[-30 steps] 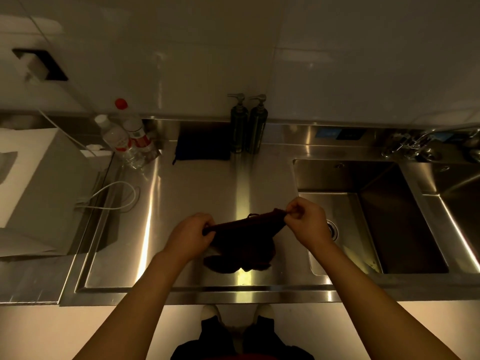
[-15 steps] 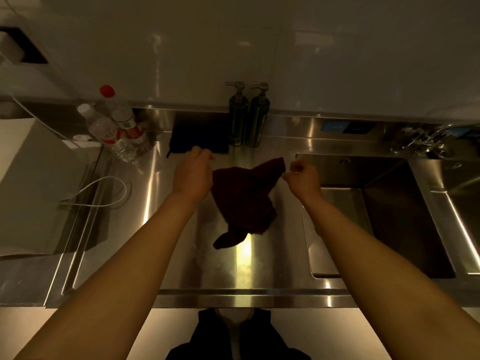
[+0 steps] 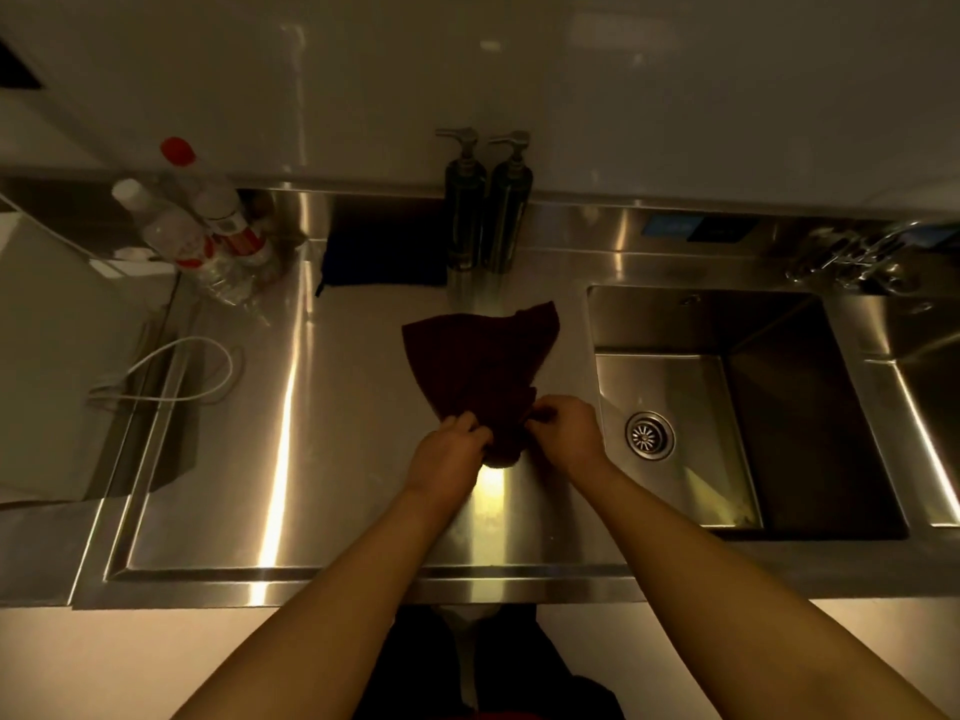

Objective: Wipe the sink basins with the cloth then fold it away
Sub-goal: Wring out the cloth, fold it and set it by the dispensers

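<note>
A dark red cloth (image 3: pixel 480 366) lies spread on the steel drainboard (image 3: pixel 311 459), its far edge pointing toward the wall. My left hand (image 3: pixel 452 454) pinches the cloth's near left corner. My right hand (image 3: pixel 563 433) pinches the near right corner, close beside the left hand. The near end of the cloth is bunched between the two hands. To the right is the left sink basin (image 3: pixel 810 324) with a round drain (image 3: pixel 649 435). Only a sliver of a second basin (image 3: pixel 935 387) shows at the far right edge.
Two dark pump bottles (image 3: pixel 488 205) stand at the back wall. A folded dark cloth (image 3: pixel 382 252) lies left of them. Plastic bottles (image 3: pixel 202 236) with red labels lean at the back left. A white cable (image 3: pixel 171 371) and a white appliance (image 3: pixel 57 356) sit left. A faucet (image 3: pixel 852 257) is back right.
My hands laid the cloth's far edge down on the drainboard, then came back toward me and together, and now grip its near corners.
</note>
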Demonstrator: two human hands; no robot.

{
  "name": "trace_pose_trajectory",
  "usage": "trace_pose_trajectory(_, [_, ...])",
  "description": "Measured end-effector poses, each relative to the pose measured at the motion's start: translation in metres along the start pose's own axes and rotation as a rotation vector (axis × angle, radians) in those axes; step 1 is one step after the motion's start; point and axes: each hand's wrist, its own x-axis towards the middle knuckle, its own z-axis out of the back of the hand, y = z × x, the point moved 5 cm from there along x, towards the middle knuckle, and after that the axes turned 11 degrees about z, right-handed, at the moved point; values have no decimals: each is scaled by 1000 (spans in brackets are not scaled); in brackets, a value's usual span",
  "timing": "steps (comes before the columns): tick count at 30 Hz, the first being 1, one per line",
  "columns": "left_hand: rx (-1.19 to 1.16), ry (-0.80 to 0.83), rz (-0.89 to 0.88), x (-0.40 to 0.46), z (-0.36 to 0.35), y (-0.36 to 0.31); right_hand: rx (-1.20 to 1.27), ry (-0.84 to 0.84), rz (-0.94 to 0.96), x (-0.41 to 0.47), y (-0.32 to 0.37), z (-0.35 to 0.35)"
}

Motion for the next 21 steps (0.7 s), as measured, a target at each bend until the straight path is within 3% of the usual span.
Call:
trace_pose_trajectory(6, [-308,-232,36,-6,62,41,-37,-97,34,-14,-2,37])
trace_pose_trajectory(10, [-323,-362,46,-14,96,81,37,22,30,-53,-4,60])
trace_pose_trajectory(15, [-291,-172,126,-29,59,94,-54,462,-5,-92,0,21])
trace_pose_trajectory(18, [-263,-85,145,-41,31,88,-51,342,-25,-85,-4,17])
trace_pose_trajectory(21, [-205,-18,43,-54,8,66,-85,194,-5,-65,-8,23])
